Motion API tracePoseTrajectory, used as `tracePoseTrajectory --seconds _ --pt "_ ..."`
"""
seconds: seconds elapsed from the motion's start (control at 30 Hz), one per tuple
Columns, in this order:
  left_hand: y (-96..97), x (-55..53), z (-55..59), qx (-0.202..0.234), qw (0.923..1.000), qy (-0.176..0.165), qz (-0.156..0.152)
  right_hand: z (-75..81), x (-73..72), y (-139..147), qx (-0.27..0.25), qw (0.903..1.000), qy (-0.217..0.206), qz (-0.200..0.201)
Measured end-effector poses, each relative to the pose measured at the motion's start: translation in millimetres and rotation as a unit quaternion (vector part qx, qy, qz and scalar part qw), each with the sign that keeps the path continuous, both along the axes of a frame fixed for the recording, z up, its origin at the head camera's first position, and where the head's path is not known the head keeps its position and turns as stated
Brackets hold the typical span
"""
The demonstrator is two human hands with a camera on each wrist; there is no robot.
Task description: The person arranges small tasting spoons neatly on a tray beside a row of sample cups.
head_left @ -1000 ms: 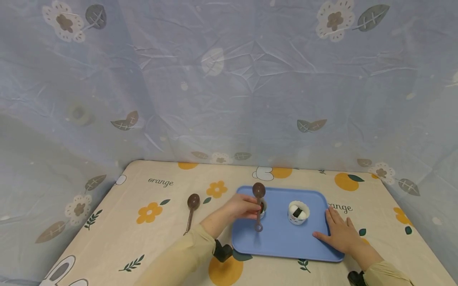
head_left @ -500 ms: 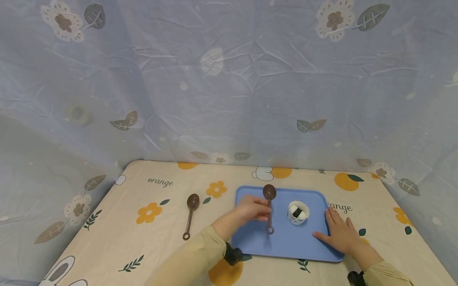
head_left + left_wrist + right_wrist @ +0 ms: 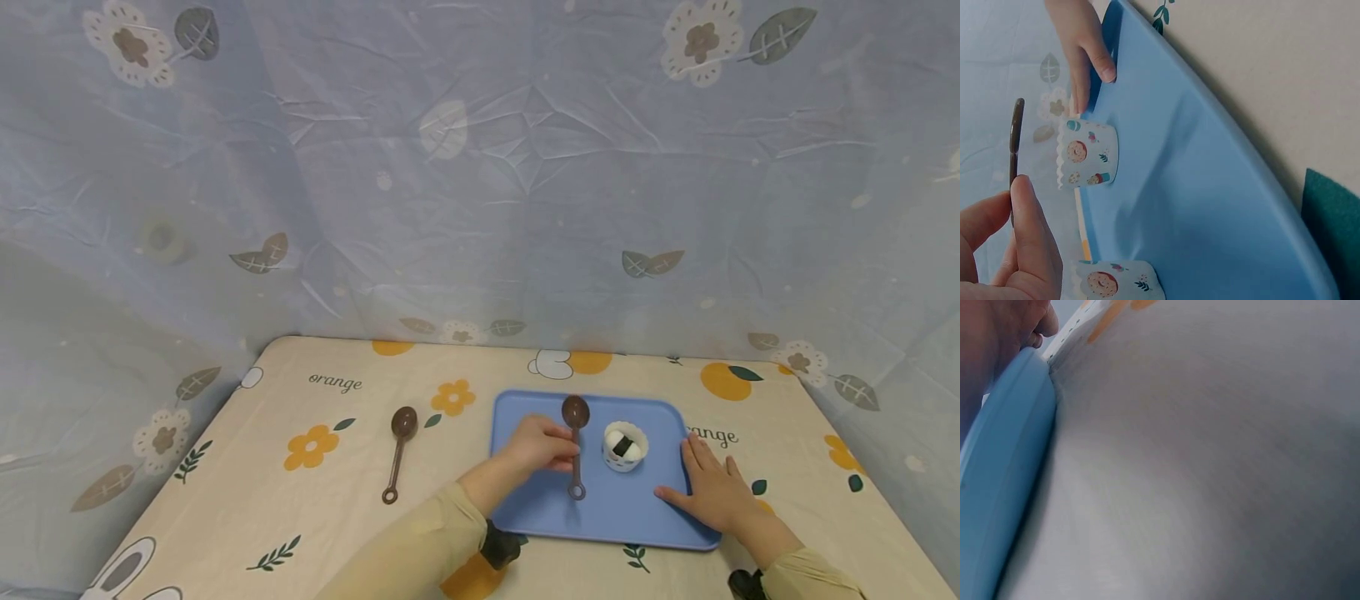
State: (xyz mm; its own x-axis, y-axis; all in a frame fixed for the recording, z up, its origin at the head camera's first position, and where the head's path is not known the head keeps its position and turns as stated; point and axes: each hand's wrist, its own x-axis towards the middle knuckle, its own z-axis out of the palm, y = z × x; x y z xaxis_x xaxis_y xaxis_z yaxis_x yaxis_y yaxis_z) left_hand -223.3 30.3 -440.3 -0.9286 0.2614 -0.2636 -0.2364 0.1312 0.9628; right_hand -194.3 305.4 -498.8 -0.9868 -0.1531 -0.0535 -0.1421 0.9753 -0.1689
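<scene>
Above the blue tray [image 3: 622, 517] my left hand [image 3: 542, 443] pinches a brown spoon [image 3: 575, 412] by its handle, bowl end away from me. Just right of the spoon stands a patterned paper cup [image 3: 611, 460], with a white rice-ball-like piece [image 3: 622, 446] banded in black inside. A second paper cup [image 3: 1119, 281] shows in the left wrist view; in the head view my left hand hides it. My right hand [image 3: 712, 493] lies with spread fingers on the tray's right edge, also seen in the right wrist view.
Another brown spoon [image 3: 401, 450] lies on the patterned tablecloth [image 3: 337, 517] left of the tray. A hanging floral curtain [image 3: 480, 208] closes off the back and both sides of the table.
My left hand has carried the spoon rightward across the tray, from beside the second cup toward the rice-ball cup, and a little toward me. The right hand has stayed put.
</scene>
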Motion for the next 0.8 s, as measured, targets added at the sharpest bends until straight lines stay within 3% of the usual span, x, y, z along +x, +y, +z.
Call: tracePoseTrajectory --seconds 0.8 --pt "12.4 13.8 -16.0 -0.003 1.0000 -0.001 -0.001 0.5 0.1 0 0.007 0.9999 0.007 0.001"
